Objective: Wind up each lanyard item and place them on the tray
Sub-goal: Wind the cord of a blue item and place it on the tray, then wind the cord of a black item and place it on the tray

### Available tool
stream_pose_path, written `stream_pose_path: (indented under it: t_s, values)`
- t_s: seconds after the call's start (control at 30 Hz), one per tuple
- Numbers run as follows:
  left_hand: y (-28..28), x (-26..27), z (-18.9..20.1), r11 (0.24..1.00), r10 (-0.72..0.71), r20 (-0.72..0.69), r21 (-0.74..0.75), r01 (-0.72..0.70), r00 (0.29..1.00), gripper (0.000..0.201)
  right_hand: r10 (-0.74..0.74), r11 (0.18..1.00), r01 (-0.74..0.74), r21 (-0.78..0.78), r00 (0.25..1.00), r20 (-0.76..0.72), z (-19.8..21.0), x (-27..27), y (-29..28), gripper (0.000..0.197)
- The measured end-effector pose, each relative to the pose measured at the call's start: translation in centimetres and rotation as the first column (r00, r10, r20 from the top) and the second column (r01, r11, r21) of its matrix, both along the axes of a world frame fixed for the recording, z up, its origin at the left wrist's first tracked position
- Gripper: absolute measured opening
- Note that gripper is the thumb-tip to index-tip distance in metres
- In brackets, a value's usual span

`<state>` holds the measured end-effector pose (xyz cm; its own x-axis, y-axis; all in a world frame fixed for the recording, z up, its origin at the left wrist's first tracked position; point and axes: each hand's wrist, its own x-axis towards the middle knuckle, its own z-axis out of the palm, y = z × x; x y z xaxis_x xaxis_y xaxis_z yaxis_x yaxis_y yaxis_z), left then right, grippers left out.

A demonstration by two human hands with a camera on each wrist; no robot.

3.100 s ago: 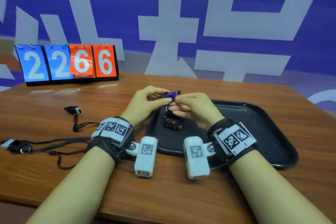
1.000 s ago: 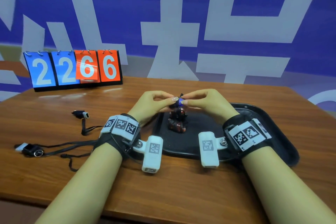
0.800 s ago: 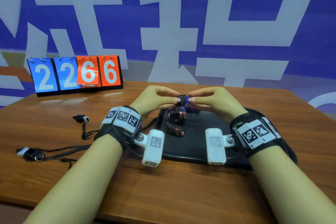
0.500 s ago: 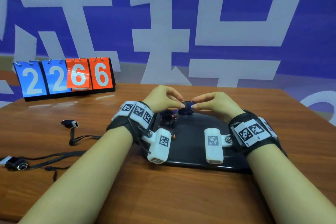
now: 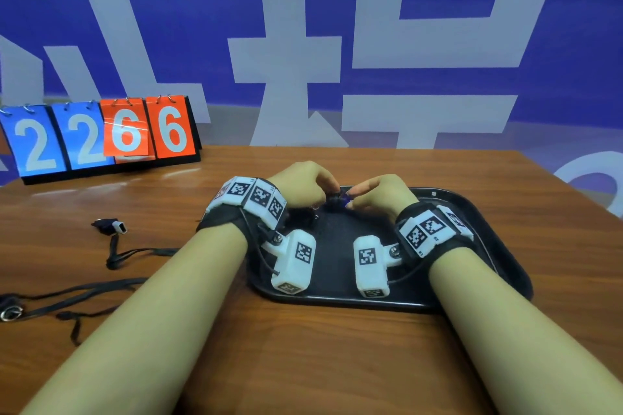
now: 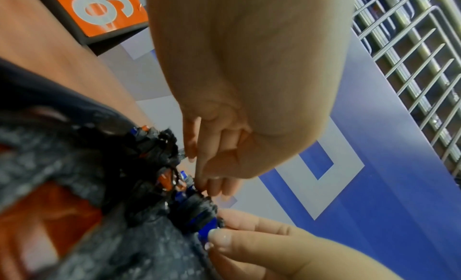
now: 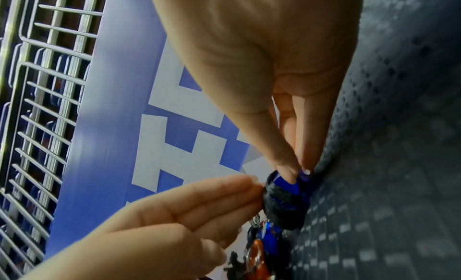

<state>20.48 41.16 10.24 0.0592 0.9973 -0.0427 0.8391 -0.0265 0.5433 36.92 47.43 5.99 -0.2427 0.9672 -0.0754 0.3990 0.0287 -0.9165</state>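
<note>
Your left hand (image 5: 305, 187) and right hand (image 5: 377, 194) are both pinching the blue wound lanyard (image 7: 284, 201) | it's resting on the black tray (image 5: 472, 212) | flip cards (image 5: 101, 136) are reading 2266 | loose lanyards (image 5: 111, 236) are lying left.

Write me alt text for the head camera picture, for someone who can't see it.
Two hands, the left hand and right hand, pinch a small blue item wound in black cord low over a black tray on a wooden table. Two unwound black lanyards lie on the table to the left, near flip cards reading 2266.
</note>
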Motion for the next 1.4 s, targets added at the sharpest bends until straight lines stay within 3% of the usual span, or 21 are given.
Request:
stream_pose_path:
  t_s: [0.17,0.37,0.47,0.67,0.97,1.13,1.4]
  values:
    - [-0.1,0.3,0.2,1.000,0.009,-0.032,-0.007,-0.009,0.999,0.051,0.025,1.000,-0.025,-0.011,1.000,-0.012,-0.5,-0.3,0.4,0.025]
    - [-0.1,-0.3,-0.2,0.999,0.014,0.021,-0.046,-0.013,1.000,0.053,0.042,0.999,-0.042,0.014,0.999,0.022,-0.6,-0.3,0.5,0.021]
    - [-0.3,-0.4,-0.1,0.998,0.011,0.046,-0.055,-0.008,0.999,0.052,0.044,0.997,-0.044,0.061,0.999,-0.003,-0.4,-0.2,0.4,0.030]
    - [-1.5,-1.1,0.4,0.996,0.061,0.182,0.058,-0.072,0.981,0.041,0.042,0.983,-0.035,0.182,0.998,-0.039,1.3,0.0,-0.3,0.034]
    - [-5.5,-3.2,1.5,0.949,0.185,0.466,0.145,-0.281,0.865,0.032,0.233,0.972,-0.220,0.084,0.947,-0.221,5.1,-2.8,-4.3,0.024]
    - [-8.9,-5.5,2.6,0.882,0.272,0.631,0.138,-0.450,0.726,0.024,0.306,0.951,-0.307,0.043,0.906,-0.293,6.6,-6.4,-6.9,0.021]
    - [-14.3,-12.0,2.3,0.790,0.379,0.662,0.132,-0.599,0.647,0.022,0.411,0.910,-0.412,0.039,0.887,-0.210,6.0,-14.2,-10.4,0.016]
